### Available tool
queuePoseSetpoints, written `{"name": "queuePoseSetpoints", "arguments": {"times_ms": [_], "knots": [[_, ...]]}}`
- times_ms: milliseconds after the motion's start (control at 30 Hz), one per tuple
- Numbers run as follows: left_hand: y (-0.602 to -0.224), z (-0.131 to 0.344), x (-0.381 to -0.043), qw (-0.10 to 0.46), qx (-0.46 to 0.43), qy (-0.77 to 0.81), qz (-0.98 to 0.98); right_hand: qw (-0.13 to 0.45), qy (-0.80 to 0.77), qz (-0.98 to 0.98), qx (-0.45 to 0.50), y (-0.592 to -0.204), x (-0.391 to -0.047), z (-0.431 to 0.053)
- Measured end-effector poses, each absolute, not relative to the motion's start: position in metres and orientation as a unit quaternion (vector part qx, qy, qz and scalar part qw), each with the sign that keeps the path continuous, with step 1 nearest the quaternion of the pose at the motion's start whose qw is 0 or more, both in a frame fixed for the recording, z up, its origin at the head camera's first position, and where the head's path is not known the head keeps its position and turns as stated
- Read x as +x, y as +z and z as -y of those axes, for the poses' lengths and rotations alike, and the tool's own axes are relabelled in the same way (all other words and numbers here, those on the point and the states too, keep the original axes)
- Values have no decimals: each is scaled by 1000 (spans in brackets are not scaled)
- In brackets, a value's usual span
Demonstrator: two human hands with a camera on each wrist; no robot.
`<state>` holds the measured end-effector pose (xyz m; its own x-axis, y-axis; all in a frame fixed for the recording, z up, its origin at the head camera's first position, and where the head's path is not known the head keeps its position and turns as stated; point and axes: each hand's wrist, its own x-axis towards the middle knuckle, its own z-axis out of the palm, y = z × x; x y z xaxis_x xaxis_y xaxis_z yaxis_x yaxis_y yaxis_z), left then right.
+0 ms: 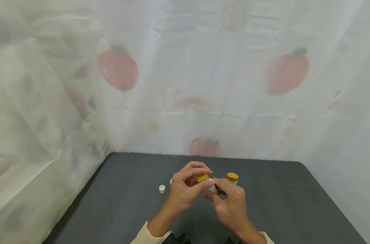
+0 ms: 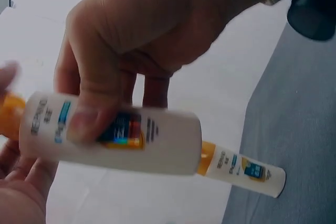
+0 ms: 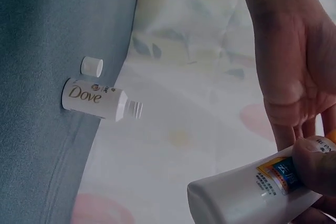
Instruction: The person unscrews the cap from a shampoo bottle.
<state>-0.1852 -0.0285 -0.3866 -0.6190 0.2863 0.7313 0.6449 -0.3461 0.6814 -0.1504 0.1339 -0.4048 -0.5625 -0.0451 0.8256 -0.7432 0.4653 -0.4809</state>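
Observation:
A white bottle (image 2: 168,142) with a yellow cap (image 1: 202,177) and a blue-and-orange label is held up between both hands, above the table. My left hand (image 1: 185,189) pinches it at the cap, thumb against the upper end. Lower down, my right hand (image 1: 232,205) grips the body, its thumb lying over the label in the left wrist view. The cap appears seated on the bottle; the fingers partly cover it. A similar yellow-capped bottle (image 2: 244,174) stands upright just beyond the right hand, partly hidden by it in the head view.
A white Dove bottle (image 3: 97,99) stands uncapped with its threaded neck showing, mostly behind the left hand in the head view. Its white cap (image 1: 162,189) lies beside it on the dark grey table (image 1: 127,210). Fruit-printed curtains (image 1: 188,67) hang behind and at the sides.

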Motion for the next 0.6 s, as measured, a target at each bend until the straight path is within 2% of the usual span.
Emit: {"name": "queuePoseSetpoints", "arguments": {"times_ms": [233,600], "knots": [[-387,33,-186,123,-401,-710,565,381,436,782,230,-400,-146,-136],[-380,29,-183,140,-435,-690,561,388,440,765,265,-401,-141,-132]]}}
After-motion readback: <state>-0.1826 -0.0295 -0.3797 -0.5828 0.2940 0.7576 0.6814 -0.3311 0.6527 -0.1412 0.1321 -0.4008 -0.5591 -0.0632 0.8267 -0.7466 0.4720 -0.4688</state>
